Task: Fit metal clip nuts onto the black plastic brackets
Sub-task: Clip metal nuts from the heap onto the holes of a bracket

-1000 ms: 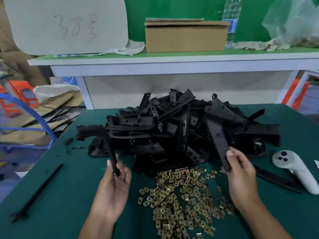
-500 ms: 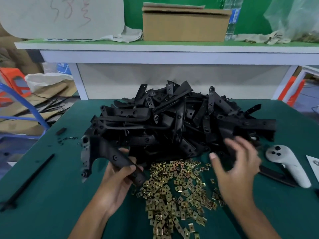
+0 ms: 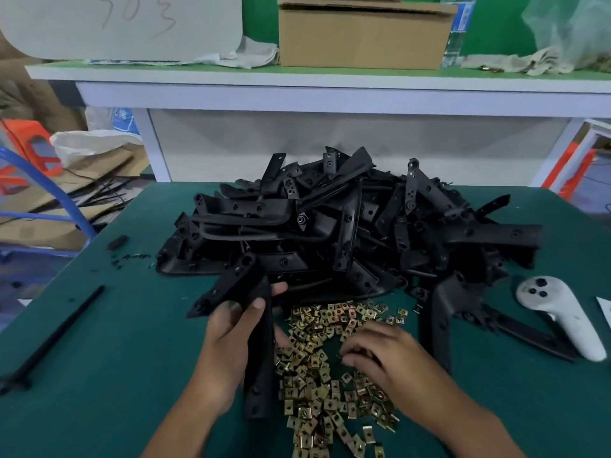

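Gripping one black bracket (image 3: 254,328) in the left hand (image 3: 228,345), just left of the gold clip nuts (image 3: 330,375), ready for fitting. Right hand (image 3: 386,355) curled over the nuts, maybe pinching one; cannot tell.

A: Table (image 3: 99,375)?
B: Dark teal-green, plain. Bracket pile (image 3: 347,233) all matte black, same as held bracket (image 3: 258,342).
A: Clip nuts (image 3: 317,368)?
B: Brassy gold, some duller yellow.
A: Right side?
B: Controller (image 3: 568,319) off-white, dark buttons. Box (image 3: 360,34) plain brown cardboard. Back wall (image 3: 496,24) bright green, shelf (image 3: 297,94) white-edged, stool (image 3: 33,150) orange, tube (image 3: 59,193) blue.
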{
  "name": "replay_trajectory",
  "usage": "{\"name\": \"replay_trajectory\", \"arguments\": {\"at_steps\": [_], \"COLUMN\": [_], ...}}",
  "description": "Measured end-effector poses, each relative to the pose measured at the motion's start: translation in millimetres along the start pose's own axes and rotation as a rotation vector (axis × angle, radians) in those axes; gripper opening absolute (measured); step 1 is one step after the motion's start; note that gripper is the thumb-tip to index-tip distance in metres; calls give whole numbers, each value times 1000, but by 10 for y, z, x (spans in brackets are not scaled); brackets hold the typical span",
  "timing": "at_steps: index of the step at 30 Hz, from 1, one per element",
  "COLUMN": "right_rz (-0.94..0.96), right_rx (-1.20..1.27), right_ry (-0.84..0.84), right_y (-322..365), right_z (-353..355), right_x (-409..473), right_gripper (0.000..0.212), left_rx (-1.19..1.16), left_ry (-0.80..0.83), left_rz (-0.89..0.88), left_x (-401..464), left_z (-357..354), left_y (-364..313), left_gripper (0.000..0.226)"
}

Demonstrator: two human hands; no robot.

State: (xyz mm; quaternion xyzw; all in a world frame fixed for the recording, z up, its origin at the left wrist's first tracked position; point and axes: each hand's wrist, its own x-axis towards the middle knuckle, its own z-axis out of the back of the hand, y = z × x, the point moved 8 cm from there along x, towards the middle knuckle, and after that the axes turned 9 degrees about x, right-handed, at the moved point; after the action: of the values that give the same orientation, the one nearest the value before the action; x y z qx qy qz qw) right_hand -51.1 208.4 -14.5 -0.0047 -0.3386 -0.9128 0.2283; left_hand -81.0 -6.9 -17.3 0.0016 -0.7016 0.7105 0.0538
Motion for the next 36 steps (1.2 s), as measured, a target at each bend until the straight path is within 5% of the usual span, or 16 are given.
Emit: {"name": "replay_trajectory", "arguments": {"at_steps": [5, 8, 13, 15, 19, 25, 36], "right_rz": [-115, -217, -309, -301, -246, -140, -36], "right_rx": [328, 570, 965, 1045, 1069, 807, 579], "right_ry": [-248, -221, -203, -203, -176, -37, 139], "right_y": [-83, -166, -206, -178, -22, 379, 686], "right_z": [250, 212, 180, 215, 387, 619, 546], "right_x": [1, -9, 36, 98, 328, 670, 581], "right_gripper": [12, 18, 18, 17, 8, 28, 4], "left_rx": [5, 157, 27, -46, -115, -72, 403], "left_ry": [117, 77, 167, 157, 156, 150, 143], "left_rz": [185, 284, 54, 47, 114, 36, -250], "left_x": [-133, -219, -170, -146, -173, -178, -265], "left_z": [-238, -267, -445, -447, -487, -484, -553], "left_y": [128, 278, 85, 110, 191, 123, -120], "left_gripper": [62, 79, 32, 37, 32, 49, 39]}}
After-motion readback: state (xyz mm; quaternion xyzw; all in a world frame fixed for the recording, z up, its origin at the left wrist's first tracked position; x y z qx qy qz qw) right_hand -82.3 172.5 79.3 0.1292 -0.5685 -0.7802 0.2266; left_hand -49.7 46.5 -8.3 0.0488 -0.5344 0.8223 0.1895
